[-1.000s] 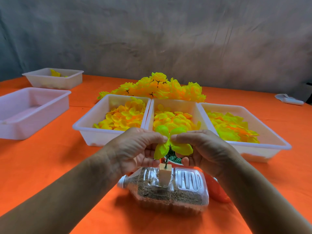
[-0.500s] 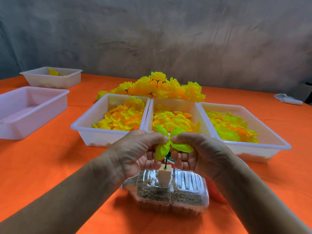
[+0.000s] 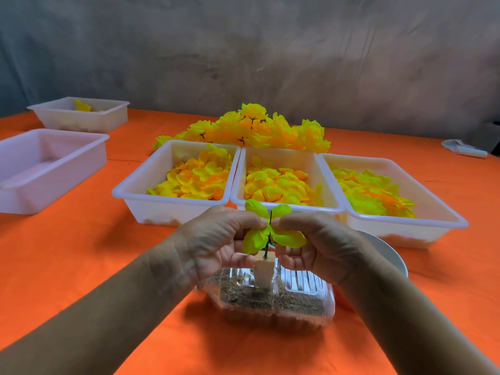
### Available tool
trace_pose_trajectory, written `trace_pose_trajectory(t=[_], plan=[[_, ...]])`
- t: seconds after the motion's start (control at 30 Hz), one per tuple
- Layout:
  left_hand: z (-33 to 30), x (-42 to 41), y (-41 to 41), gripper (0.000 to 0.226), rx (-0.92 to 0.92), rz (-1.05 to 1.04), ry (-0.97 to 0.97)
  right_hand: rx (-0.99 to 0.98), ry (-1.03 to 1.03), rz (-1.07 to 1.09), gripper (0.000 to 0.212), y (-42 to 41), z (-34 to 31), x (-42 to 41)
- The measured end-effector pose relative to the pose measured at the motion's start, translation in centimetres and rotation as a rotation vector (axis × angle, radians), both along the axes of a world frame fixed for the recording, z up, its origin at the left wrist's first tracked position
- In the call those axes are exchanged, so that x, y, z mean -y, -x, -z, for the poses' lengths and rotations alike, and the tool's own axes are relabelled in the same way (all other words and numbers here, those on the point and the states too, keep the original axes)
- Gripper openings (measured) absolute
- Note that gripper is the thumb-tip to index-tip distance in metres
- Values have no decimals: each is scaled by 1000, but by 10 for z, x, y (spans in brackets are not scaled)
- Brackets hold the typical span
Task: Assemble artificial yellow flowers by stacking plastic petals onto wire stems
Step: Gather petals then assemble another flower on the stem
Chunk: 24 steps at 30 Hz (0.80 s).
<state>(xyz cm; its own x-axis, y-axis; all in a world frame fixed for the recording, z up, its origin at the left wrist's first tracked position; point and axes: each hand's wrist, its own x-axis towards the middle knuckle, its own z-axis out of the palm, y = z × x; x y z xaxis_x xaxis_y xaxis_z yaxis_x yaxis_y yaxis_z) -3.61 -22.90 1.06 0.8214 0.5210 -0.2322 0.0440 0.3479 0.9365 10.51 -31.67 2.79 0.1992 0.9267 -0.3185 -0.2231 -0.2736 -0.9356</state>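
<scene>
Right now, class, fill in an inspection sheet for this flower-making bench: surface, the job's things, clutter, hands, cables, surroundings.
Surface: orange cloth covers the table.
Job's things: green petal piece threaded on a wire stem standing in a small block on a clear container; three petal trays side by side; finished yellow flowers heaped behind them.
Clutter: two more white trays at left; white bowl at right.
Hands: left hand and right hand pinch the petal piece.
Cables: nothing seen.
Surroundings: grey wall.
</scene>
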Motion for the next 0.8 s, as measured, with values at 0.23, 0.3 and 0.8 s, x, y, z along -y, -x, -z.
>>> trace_pose_trajectory(t=[0.23, 0.3, 0.8], plan=[[3, 16, -6, 5, -104, -199, -53, 108, 48, -17, 10, -1, 12, 5], [5, 17, -7, 9, -120, -213, -52, 56, 72, -28, 9, -1, 13, 5], [9, 16, -6, 13, -252, -213, -77, 271, 89, 45, 2, 1, 19, 5]])
